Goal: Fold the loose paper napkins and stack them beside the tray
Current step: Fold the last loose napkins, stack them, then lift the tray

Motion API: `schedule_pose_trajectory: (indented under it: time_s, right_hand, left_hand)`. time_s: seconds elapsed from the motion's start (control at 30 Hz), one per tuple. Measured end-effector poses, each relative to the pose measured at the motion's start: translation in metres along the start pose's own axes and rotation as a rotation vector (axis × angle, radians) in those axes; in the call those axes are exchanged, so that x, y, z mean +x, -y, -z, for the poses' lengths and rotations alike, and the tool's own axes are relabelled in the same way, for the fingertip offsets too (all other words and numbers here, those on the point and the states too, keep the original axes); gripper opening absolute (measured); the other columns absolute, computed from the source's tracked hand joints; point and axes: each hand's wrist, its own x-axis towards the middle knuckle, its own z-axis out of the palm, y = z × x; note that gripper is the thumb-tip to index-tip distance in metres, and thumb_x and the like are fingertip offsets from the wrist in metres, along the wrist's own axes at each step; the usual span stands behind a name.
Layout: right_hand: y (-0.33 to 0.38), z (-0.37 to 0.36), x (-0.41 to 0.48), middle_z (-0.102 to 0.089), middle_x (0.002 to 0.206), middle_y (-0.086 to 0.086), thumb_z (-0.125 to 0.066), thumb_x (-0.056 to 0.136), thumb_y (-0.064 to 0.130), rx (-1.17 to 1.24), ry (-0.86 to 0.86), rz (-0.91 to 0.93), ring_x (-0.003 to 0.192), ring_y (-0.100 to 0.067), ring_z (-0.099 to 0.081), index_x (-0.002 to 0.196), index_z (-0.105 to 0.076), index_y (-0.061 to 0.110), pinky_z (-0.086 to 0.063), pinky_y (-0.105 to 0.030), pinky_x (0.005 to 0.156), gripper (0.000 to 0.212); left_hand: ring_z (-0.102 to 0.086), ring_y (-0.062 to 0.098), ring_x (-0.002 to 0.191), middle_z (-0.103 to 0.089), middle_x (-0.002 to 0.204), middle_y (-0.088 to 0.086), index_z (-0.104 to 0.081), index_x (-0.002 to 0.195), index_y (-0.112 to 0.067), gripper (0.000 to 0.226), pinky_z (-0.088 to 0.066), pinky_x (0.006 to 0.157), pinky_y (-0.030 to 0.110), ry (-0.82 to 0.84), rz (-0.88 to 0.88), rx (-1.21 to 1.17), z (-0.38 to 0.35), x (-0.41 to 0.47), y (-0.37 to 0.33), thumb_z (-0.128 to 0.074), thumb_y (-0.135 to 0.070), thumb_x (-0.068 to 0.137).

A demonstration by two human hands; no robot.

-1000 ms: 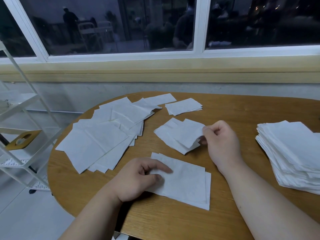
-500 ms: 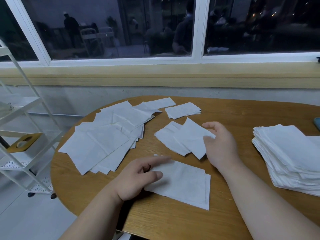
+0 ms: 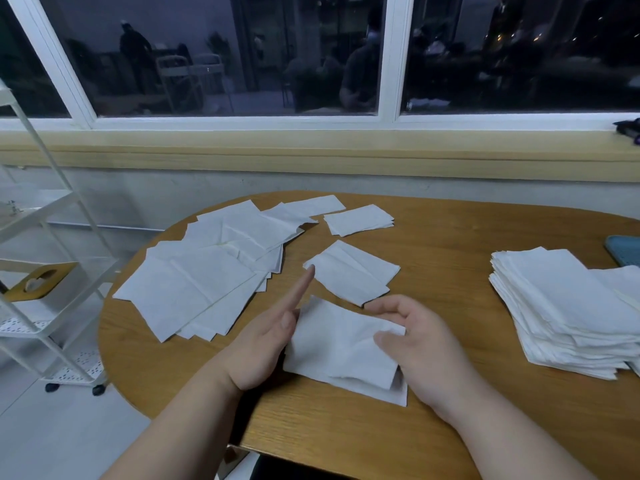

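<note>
A folded white napkin (image 3: 339, 344) lies on the round wooden table (image 3: 450, 244) right in front of me. My left hand (image 3: 270, 337) stands on its edge with straight fingers against the napkin's left side. My right hand (image 3: 426, 348) pinches the napkin's upper right corner between thumb and curled fingers. Just beyond lie two overlapping folded napkins (image 3: 353, 271), and farther back a small folded pile (image 3: 358, 220). Several loose unfolded napkins (image 3: 207, 271) are spread over the table's left part. A tall stack of napkins (image 3: 568, 306) stands at the right.
A blue-green flat object (image 3: 625, 254) pokes in at the right edge behind the tall stack. A white wheeled shelf rack (image 3: 41, 271) stands left of the table. A wall with a window ledge runs behind the table.
My right hand left the two folded napkins in the middle and came back to the near napkin's right corner. My left hand rose from lying flat on it to standing at its left edge.
</note>
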Motion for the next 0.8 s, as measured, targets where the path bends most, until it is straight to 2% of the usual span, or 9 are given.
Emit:
schedule_pose_trajectory:
  time_s: [0.07, 0.13, 0.2, 0.3, 0.37, 0.47, 0.6, 0.7, 0.8]
  right_hand:
    - [-0.002, -0.002, 0.002, -0.071, 0.107, 0.022, -0.058, 0.092, 0.001, -0.072, -0.005, 0.013, 0.086, -0.006, -0.069, 0.101, -0.069, 0.038, -0.055, -0.028, 0.077, 0.04]
    - [-0.004, -0.002, 0.001, -0.07, 0.105, 0.024, -0.058, 0.092, 0.002, -0.128, 0.008, 0.031, 0.09, 0.003, -0.065, 0.101, -0.068, 0.039, -0.047, -0.012, 0.071, 0.04]
    - [-0.007, -0.002, 0.001, -0.07, 0.104, 0.026, -0.058, 0.092, 0.002, -0.158, 0.02, 0.048, 0.093, 0.007, -0.063, 0.102, -0.067, 0.039, -0.043, -0.007, 0.069, 0.039]
    - [-0.007, 0.0, 0.003, -0.069, 0.1, 0.031, -0.058, 0.093, 0.002, -0.157, 0.039, 0.068, 0.093, 0.009, -0.062, 0.102, -0.068, 0.037, -0.043, -0.004, 0.069, 0.038]
    - [-0.007, 0.001, 0.003, -0.068, 0.099, 0.033, -0.058, 0.094, 0.002, -0.166, 0.043, 0.083, 0.091, 0.009, -0.061, 0.102, -0.067, 0.038, -0.043, -0.005, 0.068, 0.038]
    - [-0.01, 0.001, 0.002, -0.067, 0.103, 0.033, -0.058, 0.093, 0.007, -0.241, 0.01, 0.097, 0.083, -0.003, -0.065, 0.103, -0.065, 0.044, -0.047, -0.012, 0.064, 0.039]
    - [-0.006, 0.014, 0.016, -0.066, 0.093, 0.018, -0.065, 0.09, 0.015, -0.352, -0.253, 0.156, 0.072, 0.001, -0.059, 0.098, -0.063, 0.04, -0.048, -0.023, 0.064, 0.026]
    - [0.003, 0.02, 0.038, -0.056, 0.1, 0.021, -0.066, 0.091, 0.025, -0.564, -0.273, 0.216, 0.084, 0.001, -0.054, 0.105, -0.065, 0.036, -0.044, -0.019, 0.066, 0.018]
    - [0.006, 0.018, 0.065, -0.053, 0.113, 0.02, -0.065, 0.092, 0.028, -0.716, -0.13, 0.229, 0.112, -0.004, -0.047, 0.112, -0.066, 0.034, -0.04, -0.02, 0.08, 0.021]
  left_hand:
    - [-0.044, 0.01, 0.136, -0.053, 0.142, -0.016, -0.031, 0.146, -0.06, 0.07, -0.03, 0.113, 0.035, 0.033, 0.011, 0.021, 0.0, -0.001, -0.003, -0.035, -0.087, 0.082]
    - [-0.055, 0.003, 0.126, -0.066, 0.125, -0.023, -0.059, 0.126, -0.055, 0.049, -0.038, 0.104, 0.029, 0.062, 0.054, -0.017, -0.002, -0.001, -0.007, -0.049, -0.073, 0.081]
    - [-0.062, 0.0, 0.113, -0.072, 0.113, -0.021, -0.074, 0.106, -0.046, 0.037, -0.04, 0.096, 0.023, 0.062, 0.085, -0.07, -0.003, 0.0, -0.008, -0.056, -0.06, 0.077]
    - [-0.065, -0.002, 0.096, -0.074, 0.095, -0.019, -0.079, 0.1, -0.04, 0.034, -0.042, 0.087, 0.017, 0.066, 0.109, -0.094, -0.004, 0.0, -0.011, -0.064, -0.054, 0.073]
    - [-0.066, 0.003, 0.087, -0.074, 0.087, -0.016, -0.081, 0.098, -0.038, 0.029, -0.045, 0.083, 0.02, 0.063, 0.136, -0.074, -0.005, 0.0, -0.012, -0.071, -0.048, 0.073]
    - [-0.07, 0.008, 0.096, -0.076, 0.1, -0.015, -0.079, 0.097, -0.043, 0.024, -0.051, 0.093, 0.032, 0.051, 0.179, 0.008, -0.007, 0.002, -0.012, -0.08, -0.024, 0.083]
    - [-0.07, 0.008, 0.096, -0.075, 0.103, -0.017, -0.077, 0.097, -0.046, 0.036, -0.054, 0.092, 0.032, 0.044, 0.194, 0.053, -0.006, 0.003, -0.011, -0.075, -0.011, 0.088]
    - [-0.071, 0.012, 0.095, -0.076, 0.103, -0.012, -0.078, 0.097, -0.042, 0.036, -0.054, 0.091, 0.034, 0.05, 0.199, 0.021, -0.005, 0.003, -0.009, -0.074, -0.008, 0.088]
    - [-0.072, 0.016, 0.095, -0.077, 0.102, -0.008, -0.079, 0.098, -0.04, 0.032, -0.055, 0.089, 0.036, 0.053, 0.199, -0.011, -0.005, 0.002, -0.008, -0.075, -0.01, 0.086]
